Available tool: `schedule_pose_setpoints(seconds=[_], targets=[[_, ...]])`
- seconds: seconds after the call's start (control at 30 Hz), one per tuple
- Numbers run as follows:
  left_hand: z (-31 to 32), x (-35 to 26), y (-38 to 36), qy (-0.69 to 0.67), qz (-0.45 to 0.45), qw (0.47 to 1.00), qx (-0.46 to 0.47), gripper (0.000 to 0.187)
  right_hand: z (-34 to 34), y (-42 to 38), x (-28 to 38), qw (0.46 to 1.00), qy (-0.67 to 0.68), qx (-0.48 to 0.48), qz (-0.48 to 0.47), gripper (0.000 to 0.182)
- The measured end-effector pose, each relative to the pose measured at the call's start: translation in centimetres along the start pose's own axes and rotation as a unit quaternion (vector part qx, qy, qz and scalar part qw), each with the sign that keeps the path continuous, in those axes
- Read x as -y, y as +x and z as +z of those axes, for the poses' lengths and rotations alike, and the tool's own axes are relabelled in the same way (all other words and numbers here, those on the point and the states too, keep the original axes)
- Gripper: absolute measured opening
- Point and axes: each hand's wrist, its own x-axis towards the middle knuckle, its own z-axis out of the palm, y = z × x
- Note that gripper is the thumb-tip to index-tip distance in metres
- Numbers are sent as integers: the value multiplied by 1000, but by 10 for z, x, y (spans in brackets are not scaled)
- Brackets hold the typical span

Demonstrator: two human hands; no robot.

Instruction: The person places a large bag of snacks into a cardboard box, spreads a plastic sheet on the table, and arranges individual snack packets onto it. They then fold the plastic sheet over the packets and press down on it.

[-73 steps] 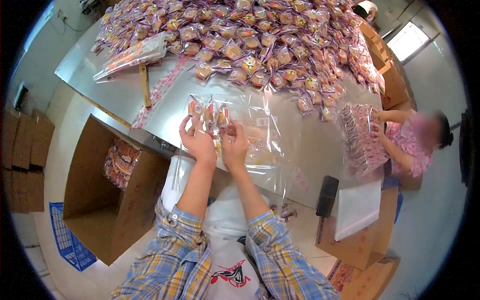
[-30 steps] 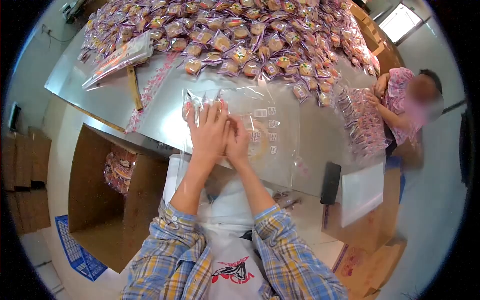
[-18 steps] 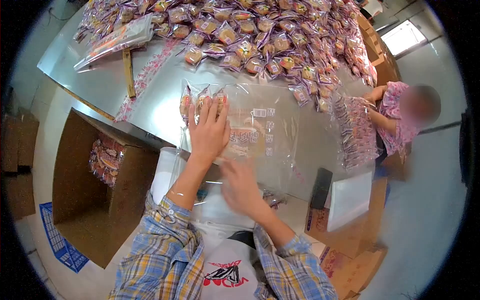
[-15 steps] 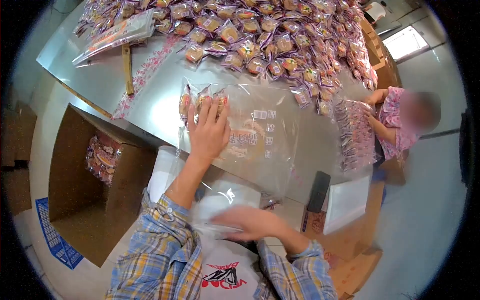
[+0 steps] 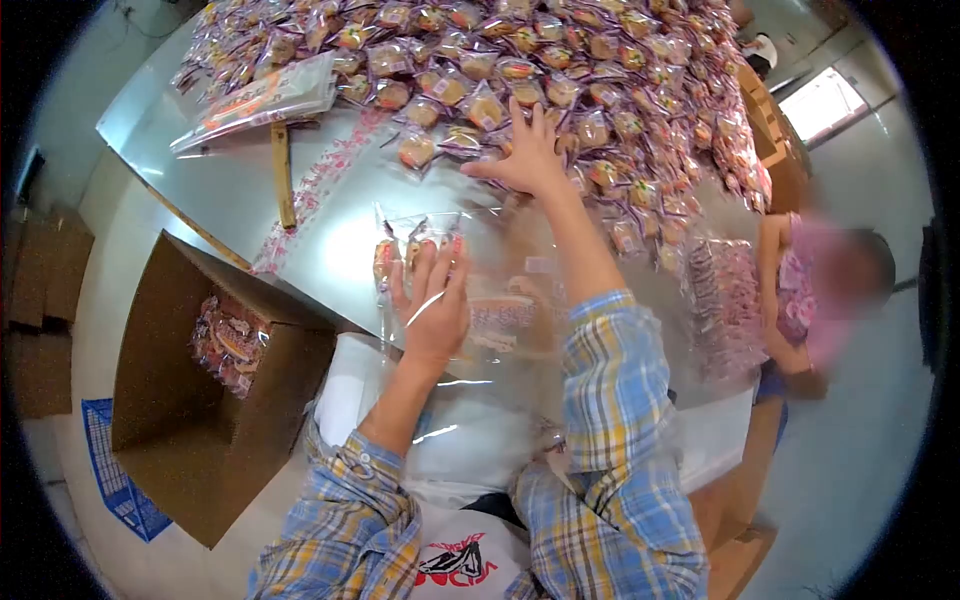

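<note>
right hand on the cake pile, left hand pinning the bag

the left hand [image 5: 433, 305] is laid flat, fingers spread, on a clear plastic bag [image 5: 500, 310] that lies on the steel desk [image 5: 230, 185] close to its near edge. under the fingertips, at the bag's far left corner, a short row of wrapped cakes [image 5: 412, 250] is seen standing side by side inside the bag. nothing is gripped by this hand; the bag is only pressed down by it.

the right hand [image 5: 522, 150] is stretched out over the bag to the near edge of the heap of wrapped cakes [image 5: 560, 80], which lies beyond the bag, straight ahead and slightly to the right. its fingers are spread apart and rested on the packets; whether one is caught under the palm cannot be told. the heap is reached by the right hand alone, the left being well short of it. the bag's long axis is run from left to right across the desk, its filled row at the left end.

to the left, a wooden stick [image 5: 283, 175] and a flat packed bag [image 5: 255, 100] are seen on the desk, and an open cardboard box [image 5: 190, 400] with packed bags in it is stood on the floor. at the right, another person [image 5: 820, 290] is seen with a filled bag [image 5: 725, 305].
</note>
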Motion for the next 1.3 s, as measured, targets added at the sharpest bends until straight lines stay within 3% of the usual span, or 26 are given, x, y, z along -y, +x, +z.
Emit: schedule_pose_setpoints(seconds=[0.1, 0.37, 0.53, 0.63, 0.67, 0.77, 1.1, 1.3], targets=[[2, 1, -4, -9, -7, 1000, -1, 36, 23, 13, -3, 998, -32, 12, -51, 136], [2, -1, -4, -39, -45, 998, 9, 45, 50, 39, 0, 991, -132, 12, 32, 125], [0, -1, -2, -33, -48, 998, 14, 42, 50, 44, 11, 981, -188, -33, 38, 140], [1, -1, -3, -26, -41, 999, 20, 42, 50, 55, 11, 993, -90, -9, 75, 137], [1, -2, -3, -6, -50, 998, 28, 49, 51, 58, 11, 993, -90, -6, 78, 131], [-1, -5, 1, 3, -55, 998, 32, 47, 50, 63, 7, 992, -101, 3, 72, 123], [-2, -4, -3, -17, -55, 997, 49, 47, 48, 79, -2, 993, -110, 9, 51, 139], [2, 0, -5, -20, -36, 999, 35, 43, 41, 81, 9, 986, -133, 33, 99, 129]])
